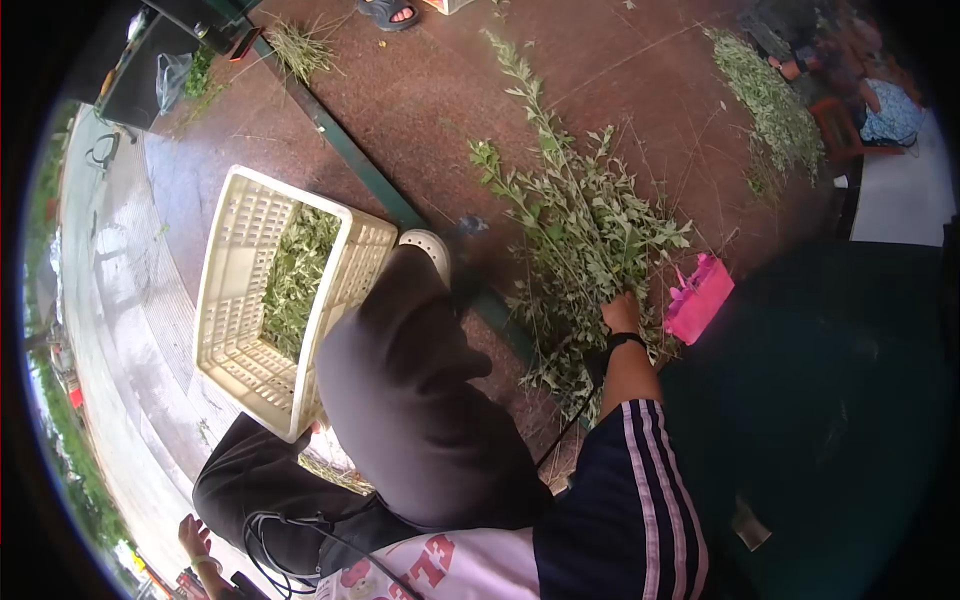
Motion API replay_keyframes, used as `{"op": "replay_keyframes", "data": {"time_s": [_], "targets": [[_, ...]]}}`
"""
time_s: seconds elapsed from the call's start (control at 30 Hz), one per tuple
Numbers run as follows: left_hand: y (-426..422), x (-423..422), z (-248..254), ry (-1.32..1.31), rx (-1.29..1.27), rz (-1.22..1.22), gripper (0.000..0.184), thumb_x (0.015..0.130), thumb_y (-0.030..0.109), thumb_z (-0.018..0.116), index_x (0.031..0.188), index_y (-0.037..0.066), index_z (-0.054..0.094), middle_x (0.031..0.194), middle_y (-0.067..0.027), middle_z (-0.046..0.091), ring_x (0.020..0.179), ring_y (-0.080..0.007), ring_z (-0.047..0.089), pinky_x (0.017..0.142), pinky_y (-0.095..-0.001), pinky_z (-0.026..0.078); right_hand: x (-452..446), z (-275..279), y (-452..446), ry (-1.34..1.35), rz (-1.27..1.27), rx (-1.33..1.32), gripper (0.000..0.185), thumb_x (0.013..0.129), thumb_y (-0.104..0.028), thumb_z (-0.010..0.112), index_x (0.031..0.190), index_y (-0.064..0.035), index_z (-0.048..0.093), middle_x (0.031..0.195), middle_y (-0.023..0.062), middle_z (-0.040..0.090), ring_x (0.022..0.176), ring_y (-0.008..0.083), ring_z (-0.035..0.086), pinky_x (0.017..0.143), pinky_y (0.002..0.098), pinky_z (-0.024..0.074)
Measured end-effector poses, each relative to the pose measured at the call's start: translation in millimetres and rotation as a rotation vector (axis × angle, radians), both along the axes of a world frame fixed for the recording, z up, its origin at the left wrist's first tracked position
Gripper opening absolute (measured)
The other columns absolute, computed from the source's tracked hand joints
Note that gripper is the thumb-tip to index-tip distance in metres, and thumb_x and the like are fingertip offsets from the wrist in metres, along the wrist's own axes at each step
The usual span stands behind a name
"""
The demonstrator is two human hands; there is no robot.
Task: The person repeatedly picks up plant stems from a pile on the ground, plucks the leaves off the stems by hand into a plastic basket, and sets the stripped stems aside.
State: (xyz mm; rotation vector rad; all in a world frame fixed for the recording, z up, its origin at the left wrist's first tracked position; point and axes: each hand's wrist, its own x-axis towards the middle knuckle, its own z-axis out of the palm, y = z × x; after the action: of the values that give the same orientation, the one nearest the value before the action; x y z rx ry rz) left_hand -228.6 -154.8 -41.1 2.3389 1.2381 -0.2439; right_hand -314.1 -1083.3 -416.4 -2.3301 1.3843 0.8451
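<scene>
My right hand, a dark band on its wrist, reaches into a loose heap of leafy green stems on the floor. Its fingers are curled closed around some stems at the heap's near end; leaves partly cover the fingertips. My left hand is at the lower left, away from the plants, its fingers apart and nothing visible in it. Between them, left of my knee, a cream plastic crate stands tilted, with picked green leaves inside.
A pink container sits right of the heap. A green metal bar crosses the floor. Dry stalks lie at the top left. Another person's hand is by a second leafy pile. A black cable hangs across my lap.
</scene>
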Motion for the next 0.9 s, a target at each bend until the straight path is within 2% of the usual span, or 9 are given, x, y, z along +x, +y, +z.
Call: {"op": "replay_keyframes", "data": {"time_s": [0.1, 0.2, 0.3, 0.4, 0.53, 0.67, 0.73, 0.77, 0.9], "targets": [[-8.3, 2.1, 7.2, -0.028, -0.013, 0.031, 0.036, 0.085, 0.038, 0.052, 0.115, 0.018, 0.052, 0.094, 0.0004, 0.06, 0.067, -0.012, 0.054, 0.053, -0.0275, 0.036, -2.8, 2.1, -0.7, 0.002, 0.04, 0.012, 0.034, 0.085, -0.024, 0.056, 0.101, 0.0056, 0.061, 0.131, 0.0168, 0.042, 0.116, 0.0327, 0.044, 0.099, 0.0401, 0.0386], [-8.0, 6.5, 5.4, -0.055, -0.033, 0.014, 0.039, 0.085, 0.04, 0.052, 0.118, 0.018, 0.051, 0.101, -0.001, 0.06, 0.072, -0.0129, 0.056, 0.056, -0.028, 0.038, -20.7, 10.6, 9.1, -0.352, -0.021, -0.167, 0.024, 0.084, -0.016, 0.057, 0.099, 0.002, 0.062, 0.117, 0.015, 0.055, 0.104, 0.0308, 0.053, 0.088, 0.0408, 0.0456], [1.8, 13.0, 0.4, -0.087, -0.08, -0.032, 0.041, 0.084, 0.041, 0.053, 0.118, 0.018, 0.051, 0.103, -0.0014, 0.06, 0.073, -0.0128, 0.055, 0.058, -0.0283, 0.039, -43.7, 36.8, 10.6, -0.622, -0.083, -0.118, 0.023, 0.081, -0.011, 0.061, 0.103, -0.0025, 0.061, 0.099, 0.015, 0.061, 0.088, 0.0277, 0.059, 0.076, 0.0396, 0.047], [0.3, 19.0, -10.1, -0.159, -0.117, -0.068, 0.043, 0.084, 0.042, 0.054, 0.119, 0.018, 0.05, 0.102, -0.0009, 0.06, 0.072, -0.0125, 0.055, 0.06, -0.0276, 0.038, -49.8, 98.4, 34.1, -0.837, -0.276, -0.224, 0.014, 0.083, -0.009, 0.058, 0.096, -0.0037, 0.063, 0.088, 0.0112, 0.064, 0.078, 0.0277, 0.061, 0.068, 0.0378, 0.0479], [-22.8, 31.3, -13.0, -0.24, -0.16, -0.159, 0.04, 0.084, 0.04, 0.056, 0.117, 0.017, 0.053, 0.1, 0.0026, 0.059, 0.07, -0.0077, 0.052, 0.061, -0.0245, 0.037, -73.7, 129.6, 46.9, -1.022, -0.402, -0.149, 0.014, 0.082, -0.007, 0.06, 0.095, -0.002, 0.062, 0.079, 0.0069, 0.063, 0.071, 0.0175, 0.059, 0.064, 0.031, 0.0457], [-45.9, 46.4, -7.1, -0.429, -0.204, -0.283, 0.031, 0.087, 0.031, 0.054, 0.113, 0.013, 0.057, 0.091, 0.003, 0.059, 0.067, -0.0047, 0.05, 0.058, -0.0174, 0.035, -75.8, 153.0, 47.9, -1.258, -0.506, -0.004, 0.016, 0.082, -0.009, 0.061, 0.096, -0.0012, 0.061, 0.072, 0.0019, 0.06, 0.065, 0.0086, 0.053, 0.059, 0.0247, 0.0412], [-68.3, 59.0, 5.7, -0.55, -0.271, -0.4, 0.035, 0.085, 0.03, 0.057, 0.113, 0.009, 0.057, 0.095, -0.0019, 0.059, 0.077, -0.0085, 0.053, 0.067, -0.0213, 0.04, -58.7, 184.2, 46.2, -1.418, -0.499, 0.081, 0.014, 0.083, -0.01, 0.061, 0.093, -0.0004, 0.061, 0.072, 0.0005, 0.059, 0.062, 0.0051, 0.05, 0.056, 0.0216, 0.0386], [-89.2, 67.3, 15.8, -0.61, -0.242, -0.471, 0.033, 0.087, 0.028, 0.055, 0.113, 0.006, 0.057, 0.095, -0.0029, 0.059, 0.079, -0.0094, 0.054, 0.068, -0.0217, 0.042, -44.2, 204.7, 43.4, -1.48, -0.45, 0.135, 0.011, 0.084, -0.011, 0.059, 0.09, -0.0019, 0.06, 0.074, 0.0013, 0.059, 0.058, 0.004, 0.048, 0.051, 0.0194, 0.0357], [-179.6, 89.0, 61.7, -0.788, -0.208, -0.703, 0.03, 0.091, 0.019, 0.051, 0.111, -0.002, 0.055, 0.101, -0.0079, 0.06, 0.091, -0.0154, 0.058, 0.076, -0.0269, 0.046, 24.8, 325.3, 49.4, -1.756, -0.598, 0.75, 0.009, 0.086, -0.011, 0.057, 0.093, -0.0059, 0.056, 0.076, 0.0025, 0.057, 0.053, 0.0055, 0.046, 0.043, 0.0196, 0.0345]]}}
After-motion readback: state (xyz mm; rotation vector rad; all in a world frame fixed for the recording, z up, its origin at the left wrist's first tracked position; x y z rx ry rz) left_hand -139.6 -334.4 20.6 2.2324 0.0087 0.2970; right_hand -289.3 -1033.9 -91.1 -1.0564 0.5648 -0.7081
